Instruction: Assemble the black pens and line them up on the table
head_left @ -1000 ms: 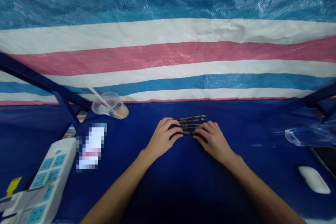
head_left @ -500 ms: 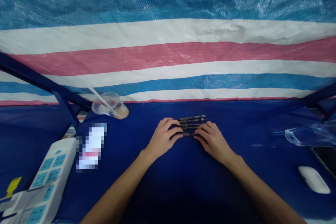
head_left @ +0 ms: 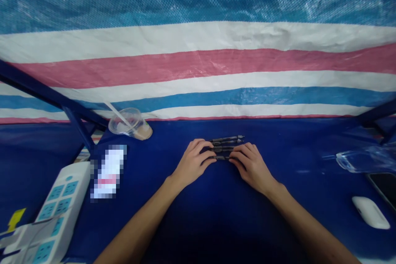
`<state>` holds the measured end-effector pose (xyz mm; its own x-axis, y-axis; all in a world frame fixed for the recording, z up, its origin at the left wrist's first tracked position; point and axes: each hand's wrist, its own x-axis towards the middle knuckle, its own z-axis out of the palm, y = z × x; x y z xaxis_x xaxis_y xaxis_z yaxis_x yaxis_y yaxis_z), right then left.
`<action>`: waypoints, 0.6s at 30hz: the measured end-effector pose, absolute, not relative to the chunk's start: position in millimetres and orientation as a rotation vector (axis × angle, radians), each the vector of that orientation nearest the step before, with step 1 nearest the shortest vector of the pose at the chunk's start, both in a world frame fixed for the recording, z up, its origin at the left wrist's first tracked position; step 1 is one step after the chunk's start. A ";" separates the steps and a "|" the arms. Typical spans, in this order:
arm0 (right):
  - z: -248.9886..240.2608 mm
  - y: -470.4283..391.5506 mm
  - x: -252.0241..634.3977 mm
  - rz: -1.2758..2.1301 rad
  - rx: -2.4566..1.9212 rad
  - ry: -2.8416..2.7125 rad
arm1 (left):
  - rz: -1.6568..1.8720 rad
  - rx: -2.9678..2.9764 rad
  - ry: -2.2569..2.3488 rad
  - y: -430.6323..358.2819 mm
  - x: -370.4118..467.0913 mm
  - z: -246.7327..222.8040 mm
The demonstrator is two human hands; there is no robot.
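Note:
Several dark pens lie side by side, roughly parallel, on the blue table (head_left: 222, 206). The nearest pen (head_left: 221, 158) is held at its left end by my left hand (head_left: 194, 161) and at its right end by my right hand (head_left: 252, 165), between thumbs and fingers. Just behind it are more pens (head_left: 223, 149), partly covered by the fingertips of both hands. The farthest pen (head_left: 227, 138) points its tip to the right.
At the back left is a plastic cup (head_left: 140, 129) with a straw. A pixelated bright object (head_left: 109, 172) and a white power strip (head_left: 63, 210) are left. On the right are a clear bottle (head_left: 365, 159), a phone (head_left: 385, 185) and a white case (head_left: 370, 213).

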<state>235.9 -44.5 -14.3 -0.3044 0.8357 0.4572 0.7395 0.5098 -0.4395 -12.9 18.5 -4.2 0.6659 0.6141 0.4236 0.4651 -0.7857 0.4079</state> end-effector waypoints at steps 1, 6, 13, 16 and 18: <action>-14.4 -44.4 236.0 0.196 -1.270 -2.106 | 0.812 2.616 0.866 18.5 -12.7 -4.1; -16.1 -43.7 236.8 0.223 -1.239 -2.108 | 0.843 2.601 0.864 17.8 -12.0 -3.2; -15.0 -43.9 236.6 0.236 -1.233 -2.104 | 0.882 2.599 0.848 17.4 -11.7 -2.5; -13.4 -44.7 235.7 0.243 -1.237 -2.104 | 0.918 2.595 0.832 16.6 -11.7 -2.0; -12.6 -45.3 235.1 0.249 -1.237 -2.113 | 0.951 2.587 0.813 15.8 -11.4 -1.2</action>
<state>235.1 -45.3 -12.6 -0.3282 0.8309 0.4494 0.7035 0.5325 -0.4707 -11.4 15.8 -1.2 0.6276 0.5879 0.5103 0.4130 -0.8071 0.4219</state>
